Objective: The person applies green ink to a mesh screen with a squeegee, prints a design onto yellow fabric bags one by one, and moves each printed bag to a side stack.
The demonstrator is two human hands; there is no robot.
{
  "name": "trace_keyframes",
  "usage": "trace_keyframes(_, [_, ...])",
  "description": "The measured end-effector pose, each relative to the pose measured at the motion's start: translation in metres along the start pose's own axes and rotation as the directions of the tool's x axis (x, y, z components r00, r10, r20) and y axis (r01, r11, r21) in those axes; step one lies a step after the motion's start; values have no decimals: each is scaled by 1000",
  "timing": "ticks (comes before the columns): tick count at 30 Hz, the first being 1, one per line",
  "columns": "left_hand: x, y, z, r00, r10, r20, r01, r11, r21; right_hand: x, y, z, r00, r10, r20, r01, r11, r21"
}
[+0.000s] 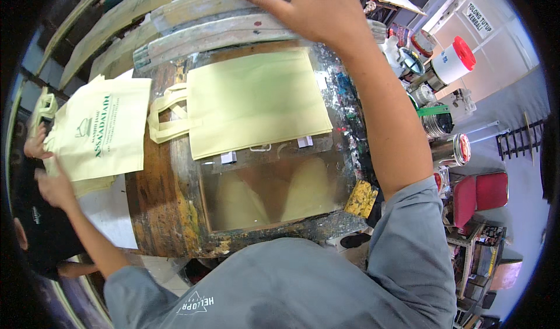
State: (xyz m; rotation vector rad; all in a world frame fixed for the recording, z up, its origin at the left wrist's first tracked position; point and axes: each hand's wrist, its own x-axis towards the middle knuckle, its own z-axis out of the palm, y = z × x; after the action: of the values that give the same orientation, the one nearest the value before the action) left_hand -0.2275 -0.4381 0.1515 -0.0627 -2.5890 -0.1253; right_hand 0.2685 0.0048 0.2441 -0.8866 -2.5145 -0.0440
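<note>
My right hand (pixel 312 8) is at the top, gripping the paint-stained wooden screen frame (pixel 216 5), with the thumb along its edge and the other fingers mostly out of sight. Below the frame, a blank pale-yellow cloth bag (pixel 256 101) lies flat on the worktable, handles toward the left. Over at the left, my left hand (pixel 57 188) is beside the edge of a similar bag printed in green (pixel 119 136), its fingers apart and slightly blurred. That bag rests on other bags. A co-worker's hand (pixel 38 144) is close to the same edge.
A glossy brown board (pixel 274 192) shows in front of the blank bag, on the stained wooden table (pixel 163 201). A yellow sponge-like block (pixel 361 198) sits at its right corner. Paint cans (pixel 450 149) and a white tub with a red lid (pixel 452 61) stand along the right.
</note>
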Motion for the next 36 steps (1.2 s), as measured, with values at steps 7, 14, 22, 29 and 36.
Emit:
trace_keyframes(7, [-426,248,-38,131,968,215,-643,248,-725,15,9,12,996,-83,-27,83,997,-7])
trace_keyframes(14, [-486,267,-5,95,995,18,-668,77,-740,-1,-6,6,999,-30,22,30,999,-35])
trace_keyframes(22, [-470,263,-23,215,977,11,-603,142,-785,12,-56,-15,938,324,124,-337,935,106])
trace_keyframes(29, [-282,213,-102,618,756,216,617,-296,-729,-51,9,45,981,-196,3,196,980,-25])
trace_keyframes(36, [-381,158,4,614,723,318,338,124,-933,-101,28,107,957,-115,265,90,990,104])
